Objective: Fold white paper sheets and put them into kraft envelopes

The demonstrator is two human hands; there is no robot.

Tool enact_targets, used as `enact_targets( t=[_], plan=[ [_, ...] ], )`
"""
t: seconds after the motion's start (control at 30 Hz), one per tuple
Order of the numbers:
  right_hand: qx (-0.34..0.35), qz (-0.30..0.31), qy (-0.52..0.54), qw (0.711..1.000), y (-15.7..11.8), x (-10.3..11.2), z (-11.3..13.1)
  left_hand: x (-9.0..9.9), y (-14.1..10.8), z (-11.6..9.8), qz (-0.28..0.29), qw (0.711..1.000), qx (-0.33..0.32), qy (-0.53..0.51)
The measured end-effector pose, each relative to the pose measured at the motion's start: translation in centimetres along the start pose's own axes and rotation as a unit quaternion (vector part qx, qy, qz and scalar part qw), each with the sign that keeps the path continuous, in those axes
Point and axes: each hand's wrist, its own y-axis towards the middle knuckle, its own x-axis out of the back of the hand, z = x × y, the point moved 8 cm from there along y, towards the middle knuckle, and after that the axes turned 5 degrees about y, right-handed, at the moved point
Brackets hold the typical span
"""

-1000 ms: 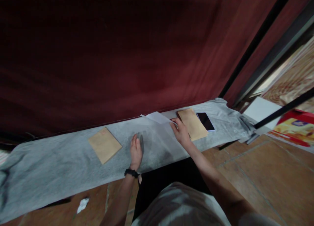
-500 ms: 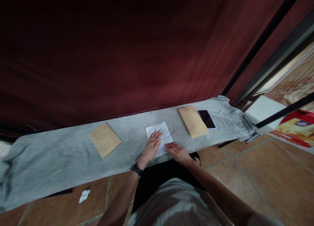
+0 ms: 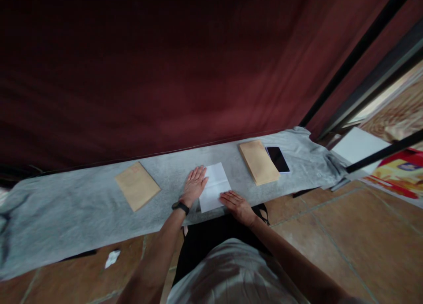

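Note:
A white sheet of paper with a crease across it lies on the grey cloth in front of me. My left hand rests flat over its left edge, fingers stretched out, a dark band on the wrist. On the lower right part of the sheet lies my right hand, its fingers extended and pressed flat on the paper. A stack of brown envelopes sits to the right, and more brown envelopes lie to the left of my hands.
The long narrow table bears a grey cloth. A dark phone lies beside the right stack. Behind the table hangs a dark red curtain. On the tiled floor is a crumpled white scrap. A red and yellow box stands far right.
My left hand has slid left, from the middle of the paper to its left edge, showing more of the crease. My right hand has stayed nearly in place.

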Motion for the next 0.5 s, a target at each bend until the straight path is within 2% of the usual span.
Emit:
enact_targets(
  t=[0.1, 0.2, 0.27, 0.37, 0.43, 0.5],
  plan=[
    [-0.016, -0.005, -0.018, 1.000, -0.1, 0.3, -0.1, 0.5, -1.5, 2.1, -0.019, 0.999, 0.023, -0.040],
    [-0.024, -0.009, -0.018, 1.000, 0.0, 0.7, -0.1, 1.4, -4.5, 2.3, -0.054, 0.989, 0.016, -0.138],
    [-0.023, -0.008, -0.011, 1.000, 0.2, 1.1, 0.1, 2.0, -7.2, 0.8, -0.060, 0.978, -0.036, -0.196],
    [-0.017, 0.003, 0.006, 1.000, 0.6, 1.5, 0.8, 2.1, -11.2, -2.2, -0.025, 0.969, -0.120, -0.213],
    [-0.007, 0.012, 0.024, 1.000, 0.8, 1.6, 1.4, 2.2, -12.8, -3.3, -0.019, 0.969, -0.130, -0.209],
    [-0.002, 0.016, 0.044, 0.999, 0.9, 1.8, 1.8, 2.2, -13.3, -3.4, -0.033, 0.971, -0.113, -0.207]
  ],
)
